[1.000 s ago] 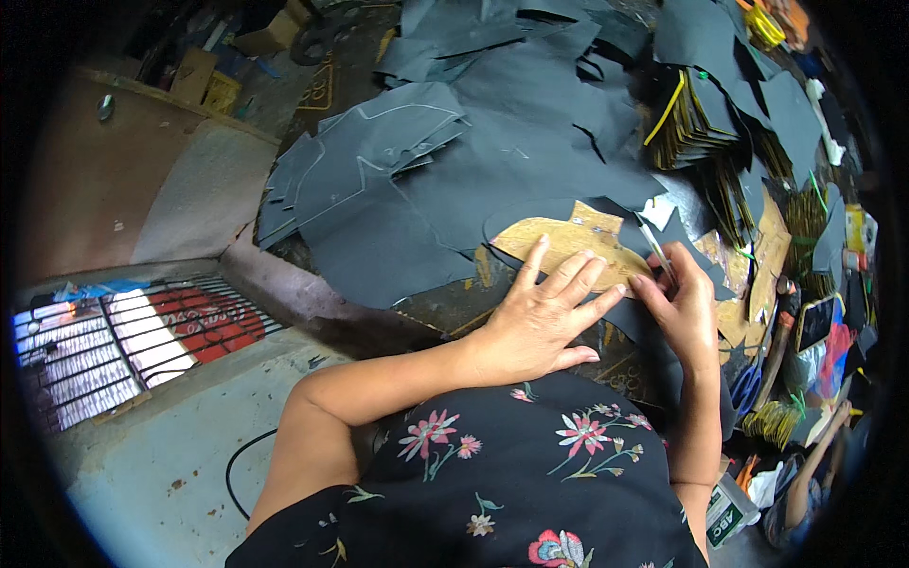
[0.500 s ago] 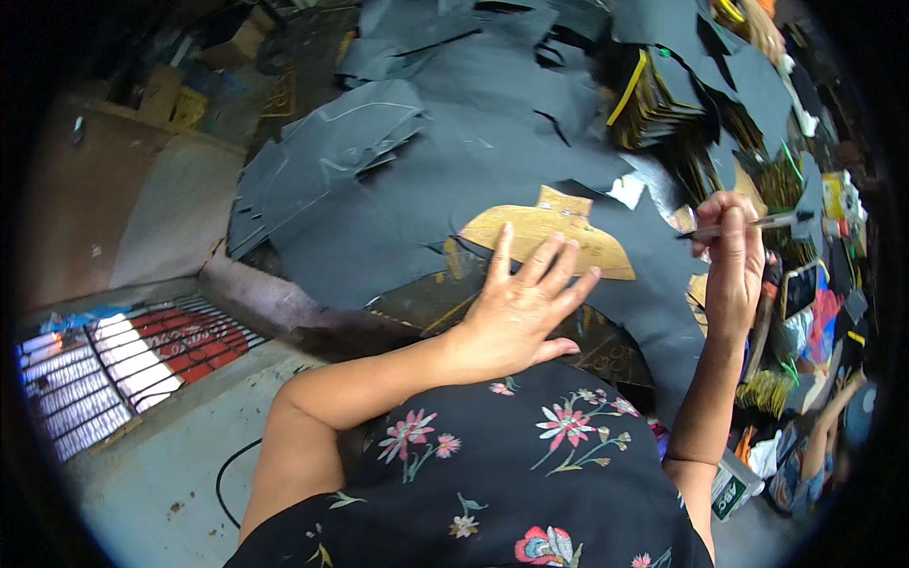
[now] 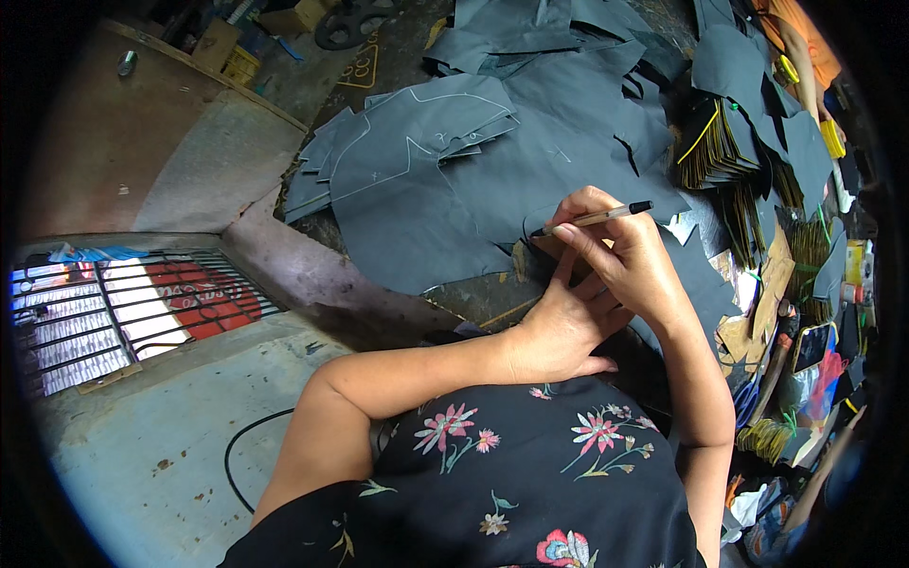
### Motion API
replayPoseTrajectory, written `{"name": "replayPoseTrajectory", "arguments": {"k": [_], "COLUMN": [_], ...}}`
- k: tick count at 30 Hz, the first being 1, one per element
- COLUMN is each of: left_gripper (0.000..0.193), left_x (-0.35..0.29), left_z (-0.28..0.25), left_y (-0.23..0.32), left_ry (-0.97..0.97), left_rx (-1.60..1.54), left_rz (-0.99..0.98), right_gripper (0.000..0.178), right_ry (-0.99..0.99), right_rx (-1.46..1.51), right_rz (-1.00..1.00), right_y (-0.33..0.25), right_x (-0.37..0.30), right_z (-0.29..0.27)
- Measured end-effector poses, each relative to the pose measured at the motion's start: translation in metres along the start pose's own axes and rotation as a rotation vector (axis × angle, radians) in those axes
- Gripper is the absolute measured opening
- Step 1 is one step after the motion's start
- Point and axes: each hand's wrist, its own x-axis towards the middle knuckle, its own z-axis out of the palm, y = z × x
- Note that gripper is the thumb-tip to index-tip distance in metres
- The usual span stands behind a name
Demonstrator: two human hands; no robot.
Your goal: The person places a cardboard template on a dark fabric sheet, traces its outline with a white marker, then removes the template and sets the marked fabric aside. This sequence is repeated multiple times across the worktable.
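My right hand [image 3: 625, 260] grips a slim pen [image 3: 601, 217] with a dark cap end, its tip down at the left part of a tan flat template [image 3: 546, 245]. The template lies on a large dark grey sheet [image 3: 398, 241] that looks like leather. My left hand [image 3: 566, 327] rests flat over the template with fingers spread. The right hand crosses above the left fingertips and hides them and most of the template. White chalk-like outlines [image 3: 409, 151] mark dark pieces farther left.
Stacks of dark cut pieces with yellowish edges [image 3: 717, 151] stand at the right. A phone [image 3: 811, 346] and a hammer [image 3: 778, 364] lie nearby. Another person's arm [image 3: 803, 66] reaches in at the far right. A barred window opening [image 3: 142, 308] lies at the left.
My right hand has moved left with the pen, from beyond the template's right end to its left part. My left hand still presses on the template. The view has shifted.
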Motion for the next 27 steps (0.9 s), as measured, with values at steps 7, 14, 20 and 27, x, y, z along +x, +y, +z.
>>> {"name": "replayPoseTrajectory", "arguments": {"k": [7, 14, 20, 27], "left_gripper": [0.085, 0.08, 0.078, 0.08], "left_x": [0.001, 0.003, 0.002, 0.004], "left_z": [0.0, -0.002, -0.003, -0.003], "left_y": [0.0, 0.003, 0.002, 0.003], "left_ry": [-0.004, 0.012, 0.023, 0.049], "left_rx": [0.003, 0.021, 0.03, 0.044], "left_rz": [0.007, -0.003, 0.006, -0.012], "right_gripper": [0.014, 0.011, 0.012, 0.01], "right_ry": [-0.007, 0.102, 0.031, 0.104], "right_rx": [-0.13, -0.183, -0.165, -0.26], "right_rz": [-0.04, 0.064, -0.057, 0.071], "right_y": [0.0, -0.01, -0.005, -0.004], "right_x": [0.0, -0.008, -0.005, -0.016], "right_z": [-0.005, -0.016, -0.011, -0.034]}}
